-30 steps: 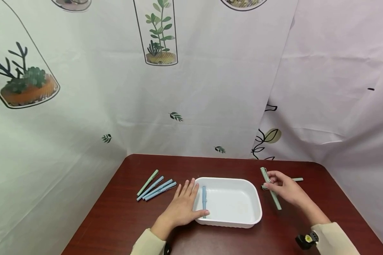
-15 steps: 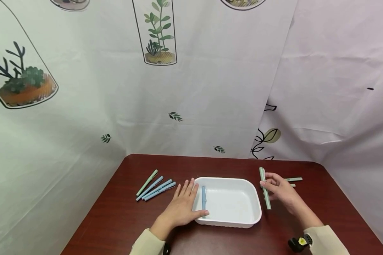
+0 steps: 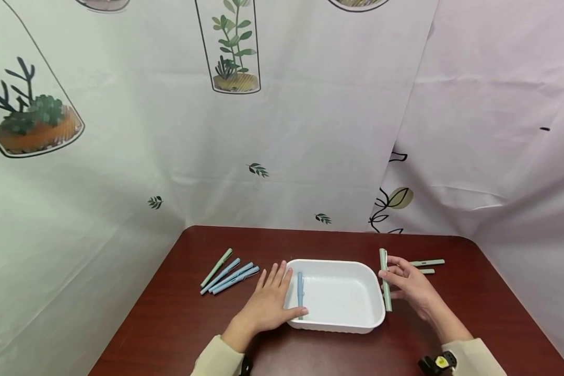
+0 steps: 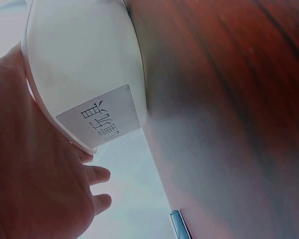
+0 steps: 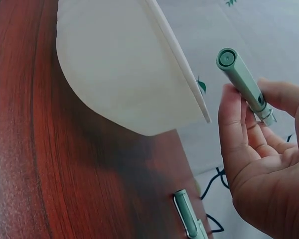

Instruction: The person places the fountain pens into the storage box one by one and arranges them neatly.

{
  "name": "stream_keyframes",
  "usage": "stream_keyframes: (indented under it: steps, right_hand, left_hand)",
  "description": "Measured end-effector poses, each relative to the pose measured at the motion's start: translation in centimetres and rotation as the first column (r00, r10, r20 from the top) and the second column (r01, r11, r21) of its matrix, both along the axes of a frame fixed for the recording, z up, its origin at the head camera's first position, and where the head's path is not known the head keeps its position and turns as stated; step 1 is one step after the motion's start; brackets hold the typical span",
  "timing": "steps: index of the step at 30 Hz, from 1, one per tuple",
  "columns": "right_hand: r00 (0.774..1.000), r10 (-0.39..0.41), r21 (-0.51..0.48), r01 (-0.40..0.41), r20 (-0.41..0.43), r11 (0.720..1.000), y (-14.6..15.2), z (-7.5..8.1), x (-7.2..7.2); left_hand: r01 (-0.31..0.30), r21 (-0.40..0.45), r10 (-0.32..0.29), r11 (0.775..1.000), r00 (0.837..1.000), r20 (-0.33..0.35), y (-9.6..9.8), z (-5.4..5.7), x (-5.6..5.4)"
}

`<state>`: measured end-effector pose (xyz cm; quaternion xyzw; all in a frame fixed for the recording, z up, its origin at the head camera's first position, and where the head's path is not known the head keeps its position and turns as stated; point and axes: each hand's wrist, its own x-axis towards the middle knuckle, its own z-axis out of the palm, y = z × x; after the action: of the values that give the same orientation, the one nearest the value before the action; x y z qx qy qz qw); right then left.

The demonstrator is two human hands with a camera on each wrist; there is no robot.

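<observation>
My right hand pinches a light green pen between thumb and fingers, upright in the head view just off the right rim of a white tray. In the right wrist view, the held green pen points its round end toward the camera. With fingers spread straight, my left hand rests on the tray's left rim, its thumb over the near left corner. Inside the tray, along the left side, lies one blue pen, its lower end near that thumb.
Left of the tray, a green pen and several blue pens lie on the dark red table. Two more green pens lie behind my right hand. A printed curtain hangs behind the table.
My right hand has lifted the green pen off the right-hand pile and carried it left to the tray's side, turning it more upright. The left hand stays put.
</observation>
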<state>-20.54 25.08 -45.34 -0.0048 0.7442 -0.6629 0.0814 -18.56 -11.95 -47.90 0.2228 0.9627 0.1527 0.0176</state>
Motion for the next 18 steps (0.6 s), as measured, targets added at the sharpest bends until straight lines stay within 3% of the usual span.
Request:
stream_keyframes:
  steps: [18]
  right_hand:
    - [0.998,0.055,-0.004,-0.055,-0.017,0.998,-0.94,0.39,0.36]
  left_hand:
    - [-0.002,0.002,0.002,1.0,1.0,-0.01,0.04,-0.1,0.0]
